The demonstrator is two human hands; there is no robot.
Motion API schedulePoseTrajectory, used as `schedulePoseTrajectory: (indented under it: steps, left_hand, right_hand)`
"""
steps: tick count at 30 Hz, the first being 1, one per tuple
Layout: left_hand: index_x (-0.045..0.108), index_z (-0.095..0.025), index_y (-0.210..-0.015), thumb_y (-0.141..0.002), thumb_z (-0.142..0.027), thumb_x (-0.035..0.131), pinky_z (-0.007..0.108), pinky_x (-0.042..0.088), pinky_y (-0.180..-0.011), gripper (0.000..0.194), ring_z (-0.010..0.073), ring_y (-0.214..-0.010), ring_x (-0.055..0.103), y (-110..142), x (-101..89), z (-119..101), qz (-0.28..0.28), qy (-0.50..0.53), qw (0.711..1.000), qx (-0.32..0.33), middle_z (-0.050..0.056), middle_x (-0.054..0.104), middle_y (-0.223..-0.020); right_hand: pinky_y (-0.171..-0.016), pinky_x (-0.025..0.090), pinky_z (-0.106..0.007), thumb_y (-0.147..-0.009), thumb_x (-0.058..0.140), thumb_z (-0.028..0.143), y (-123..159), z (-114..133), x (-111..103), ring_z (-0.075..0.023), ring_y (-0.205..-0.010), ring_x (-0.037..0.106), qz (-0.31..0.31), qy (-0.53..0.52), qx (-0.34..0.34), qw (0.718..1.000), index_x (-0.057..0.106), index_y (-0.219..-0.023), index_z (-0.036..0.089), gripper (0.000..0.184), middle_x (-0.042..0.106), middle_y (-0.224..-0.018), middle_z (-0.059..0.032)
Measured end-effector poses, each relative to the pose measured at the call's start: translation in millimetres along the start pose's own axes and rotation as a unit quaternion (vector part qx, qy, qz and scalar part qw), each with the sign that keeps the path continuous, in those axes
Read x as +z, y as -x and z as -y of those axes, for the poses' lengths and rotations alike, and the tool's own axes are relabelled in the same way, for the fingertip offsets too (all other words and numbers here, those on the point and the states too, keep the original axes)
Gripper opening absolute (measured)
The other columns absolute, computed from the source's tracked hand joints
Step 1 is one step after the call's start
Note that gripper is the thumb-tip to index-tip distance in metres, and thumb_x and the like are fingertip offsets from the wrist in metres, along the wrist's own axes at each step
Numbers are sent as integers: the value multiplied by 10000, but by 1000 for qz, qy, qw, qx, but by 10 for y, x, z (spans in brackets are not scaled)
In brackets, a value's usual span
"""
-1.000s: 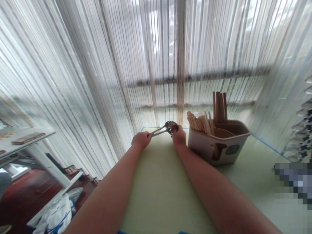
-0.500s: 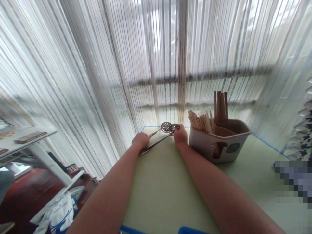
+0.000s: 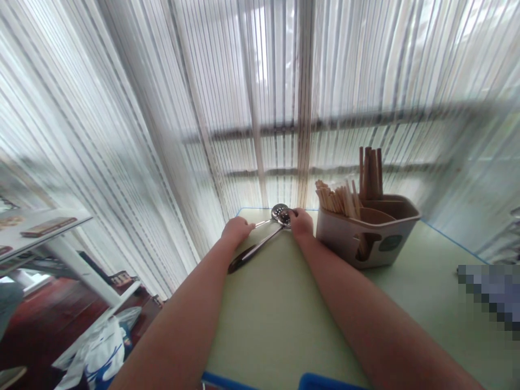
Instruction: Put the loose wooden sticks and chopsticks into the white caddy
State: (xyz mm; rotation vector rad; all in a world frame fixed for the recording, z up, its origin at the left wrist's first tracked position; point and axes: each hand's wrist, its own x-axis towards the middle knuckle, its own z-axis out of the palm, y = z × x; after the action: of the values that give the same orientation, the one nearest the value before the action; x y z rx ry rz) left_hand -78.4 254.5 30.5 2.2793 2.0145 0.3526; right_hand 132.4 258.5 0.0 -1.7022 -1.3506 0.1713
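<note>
My left hand (image 3: 237, 232) is closed around the handle end of a metal slotted spoon (image 3: 279, 208), whose round, holed head points right. My right hand (image 3: 302, 223) pinches the head of a second slotted spoon (image 3: 254, 250), and its fingers hide part of that head. This nearer spoon's handle slants down to the left and ends in a dark grip beside my left forearm. Both heads overlap near the far edge of the pale green table (image 3: 280, 309). Whether they touch each other, I cannot tell.
A beige divided utensil holder (image 3: 349, 244) with wooden chopsticks and sticks stands right of my right hand. Striped sheer curtains (image 3: 260, 108) hang behind the table. Blue edges (image 3: 325, 381) show at the front. At left are a white table (image 3: 73, 227) and a plastic bag (image 3: 103, 346).
The nearer spoon's dark handle end has swung toward me, away from my left hand. My right hand stays at the heads; the two heads now overlap more.
</note>
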Motion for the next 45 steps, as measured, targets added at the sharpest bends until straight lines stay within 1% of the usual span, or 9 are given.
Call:
schedulePoseTrajectory:
  steps: [2,5,10,17,24,31,35,39,45]
  left_hand:
    - [697,-180,-808,-773,-539,424,271,447,-684,452,208,-804,622,5,5,1,-24,-17,1000,9,92,691,-842]
    - [689,-189,-831,-788,-516,411,289,450,-703,431,219,-827,619,21,18,5,-31,-40,999,12,97,684,-874]
    - [673,-180,-855,-796,-605,345,320,452,-706,541,248,-856,611,54,14,-16,-9,-47,999,16,118,669,-909]
    - [617,-171,-1007,-670,-752,408,286,439,-732,704,242,-909,595,95,30,-49,19,-55,997,57,136,602,-1078]
    - [567,-170,-1088,-711,-728,383,307,428,-797,699,245,-963,571,76,109,-12,19,-52,997,61,145,550,-1139]
    - [538,-170,-1116,-809,-667,233,360,390,-876,659,260,-1040,518,17,228,21,-13,-54,995,80,156,511,-1148]
    - [530,-211,-1128,-821,-646,247,354,376,-899,602,252,-1061,502,34,228,18,-18,-57,994,86,138,513,-1163]
    - [509,-194,-1170,-775,-679,329,341,362,-918,651,256,-1083,492,66,208,17,-6,-51,993,108,142,499,-1189]
    - [516,-216,-1159,-855,-611,189,347,348,-925,596,237,-1104,478,32,200,48,13,-19,995,96,120,521,-1159]
  right_hand:
    - [-723,395,-268,-834,440,282,2,0,9,-183,-821,586,2,1,1,1000,654,-927,170,259,671,-897,-82]
    - [-750,399,-273,-818,432,197,18,6,28,-190,-869,589,-1,4,5,1000,613,-1053,177,298,669,-932,-83]
    - [-718,408,-291,-771,440,137,43,23,28,-211,-852,594,3,35,7,999,624,-1033,194,325,667,-896,-85]
    - [-686,398,-290,-766,425,116,56,47,-10,-210,-818,589,-14,39,30,999,600,-1069,164,353,654,-889,-104]
    - [-769,378,-284,-772,376,51,157,88,19,-218,-932,535,-66,66,-68,993,568,-1060,103,350,623,-978,-139]
    - [-756,388,-255,-748,317,11,212,127,-52,-173,-862,557,-63,10,-77,995,507,-1143,139,457,622,-961,-99]
    - [-774,393,-244,-738,293,7,199,109,-55,-162,-889,559,-67,-7,-55,996,501,-1141,134,470,614,-995,-100]
    - [-771,401,-238,-751,294,10,188,61,-26,-155,-909,556,-60,-7,-6,998,476,-1165,116,464,594,-1048,-115]
    - [-796,397,-256,-800,301,44,372,70,-125,-176,-917,550,-63,12,-2,998,534,-1109,74,388,591,-1021,-149]
